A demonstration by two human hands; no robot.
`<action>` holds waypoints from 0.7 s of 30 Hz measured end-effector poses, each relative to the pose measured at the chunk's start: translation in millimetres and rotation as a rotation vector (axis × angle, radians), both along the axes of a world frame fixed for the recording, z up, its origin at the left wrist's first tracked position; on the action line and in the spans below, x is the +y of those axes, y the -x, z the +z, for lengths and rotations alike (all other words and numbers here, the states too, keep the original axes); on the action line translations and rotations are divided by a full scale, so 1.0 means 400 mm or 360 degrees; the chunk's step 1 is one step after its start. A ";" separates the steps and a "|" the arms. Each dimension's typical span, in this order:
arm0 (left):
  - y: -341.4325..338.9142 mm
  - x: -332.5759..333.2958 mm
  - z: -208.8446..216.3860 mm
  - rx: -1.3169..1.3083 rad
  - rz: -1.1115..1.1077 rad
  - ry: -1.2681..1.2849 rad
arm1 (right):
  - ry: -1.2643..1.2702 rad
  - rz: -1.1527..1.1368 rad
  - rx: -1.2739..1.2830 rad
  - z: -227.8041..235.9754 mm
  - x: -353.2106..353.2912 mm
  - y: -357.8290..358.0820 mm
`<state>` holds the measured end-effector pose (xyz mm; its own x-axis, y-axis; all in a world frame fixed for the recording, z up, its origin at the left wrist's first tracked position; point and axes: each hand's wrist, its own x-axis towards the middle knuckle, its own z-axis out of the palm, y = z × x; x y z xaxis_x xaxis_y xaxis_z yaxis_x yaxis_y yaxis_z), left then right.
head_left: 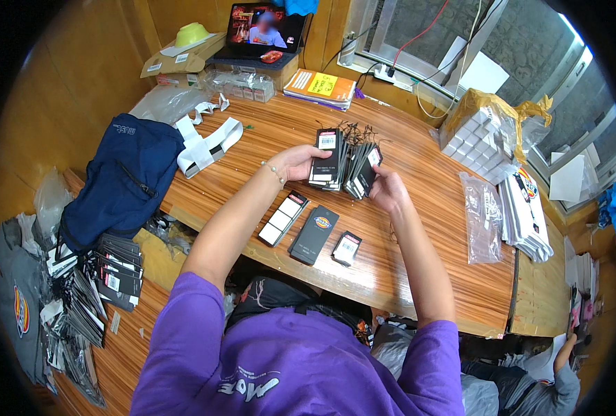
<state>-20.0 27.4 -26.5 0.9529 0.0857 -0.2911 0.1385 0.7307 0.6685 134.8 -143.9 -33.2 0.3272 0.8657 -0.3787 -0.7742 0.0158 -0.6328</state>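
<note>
Above the wooden table, my left hand (300, 163) grips a thick stack of black hang tags (325, 161), its thumb lying on the top tag beside a white barcode label. A second bunch of black hang tags (356, 173), fanned on edge, is pinched in my right hand (390, 190). Both bunches touch or nearly touch; dark strings (355, 132) tangle at their far ends. Closer to me on the table lie a black stack with white labels (283, 219), a stack of plain black tags with a round logo (312, 236), and a small white-labelled stack (346, 248).
A navy backpack (124, 177) and piles of tags (86, 298) are at left. Behind stand a tablet (265, 31), a yellow bowl (191, 33) and notebooks (318, 90). Small white boxes (480, 135), a plastic bag (483, 218) and folded white bags (526, 222) lie right. Another person's arm (564, 352) shows lower right.
</note>
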 end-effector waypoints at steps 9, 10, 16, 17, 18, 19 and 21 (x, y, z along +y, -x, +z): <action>-0.040 -0.057 -0.028 0.0068 0.0199 -0.0486 | -0.0006 0.0136 -0.0221 0.042 0.003 -0.031; -0.046 -0.064 -0.030 0.0019 0.0204 -0.0464 | 0.0013 0.0156 -0.0324 0.049 0.010 -0.022; -0.065 -0.108 -0.011 -0.0023 0.0417 -0.0587 | 0.0025 0.0119 -0.0573 0.040 0.021 -0.023; -0.064 -0.112 -0.009 -0.0009 0.0472 -0.0603 | -0.0004 0.0125 -0.0528 0.038 0.022 -0.024; -0.067 -0.116 -0.006 0.0002 0.0510 -0.0634 | -0.0051 0.0120 -0.0522 0.034 0.024 -0.023; -0.070 -0.120 -0.002 0.0012 0.0547 -0.0664 | -0.0098 0.0114 -0.0517 0.031 0.027 -0.022; -0.072 -0.121 0.000 0.0071 0.0546 -0.0704 | -0.0089 0.0090 -0.0581 0.032 0.030 -0.011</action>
